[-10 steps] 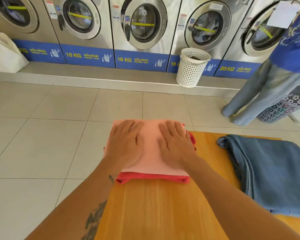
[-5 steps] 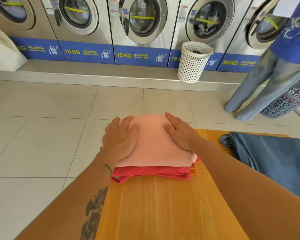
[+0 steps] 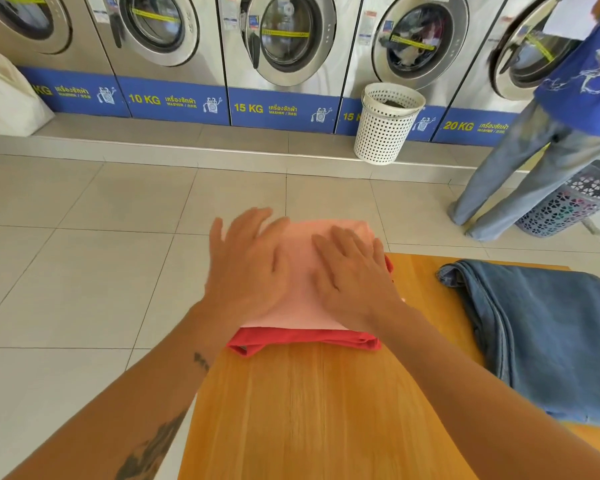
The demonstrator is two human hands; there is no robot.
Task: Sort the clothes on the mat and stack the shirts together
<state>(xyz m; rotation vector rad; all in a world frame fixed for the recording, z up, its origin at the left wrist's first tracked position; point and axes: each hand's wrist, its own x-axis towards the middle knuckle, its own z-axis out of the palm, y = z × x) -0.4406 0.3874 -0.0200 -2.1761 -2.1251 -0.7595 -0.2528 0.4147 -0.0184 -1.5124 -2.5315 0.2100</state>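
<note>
1. Hands: left hand (image 3: pixel 246 268) and right hand (image 3: pixel 352 277) have returned flat, fingers spread, grasping nothing.
2. Pink shirt (image 3: pixel 300 268) tops red shirt (image 3: pixel 302 339) at the bench (image 3: pixel 309 410) far edge.
3. Stack looks squared; jeans (image 3: pixel 548 337) lie apart.

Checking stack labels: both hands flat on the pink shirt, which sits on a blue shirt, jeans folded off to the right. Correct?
Not quite. The shirt under the pink shirt is red, not blue; the head view shows its edge along the near side of the stack. The rest holds: the left hand and right hand lie flat on the pink shirt, and the folded jeans sit to the right.
</note>
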